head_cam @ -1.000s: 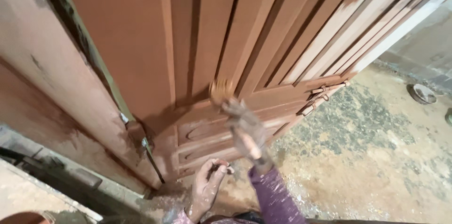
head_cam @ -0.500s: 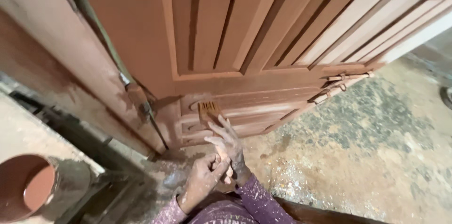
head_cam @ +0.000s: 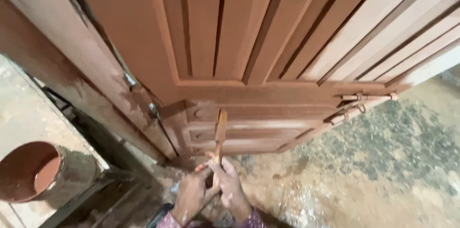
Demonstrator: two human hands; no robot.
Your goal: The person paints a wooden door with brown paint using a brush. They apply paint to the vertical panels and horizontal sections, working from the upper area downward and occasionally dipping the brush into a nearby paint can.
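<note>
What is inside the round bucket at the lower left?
The bucket holds reddish-brown paint, the same colour as the door. Paint coats its inner wall too. The liquid covers the bottom, so its depth cannot be judged. No brush is in it.

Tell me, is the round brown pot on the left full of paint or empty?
Partly full. The round brown paint pot stands upright on the ledge, and reddish-brown paint shows low inside it, well beneath its rim. How deep the paint goes cannot be told.

Reddish-brown door (head_cam: 268,31), speckled floor (head_cam: 383,161) (grey-tan)
</note>
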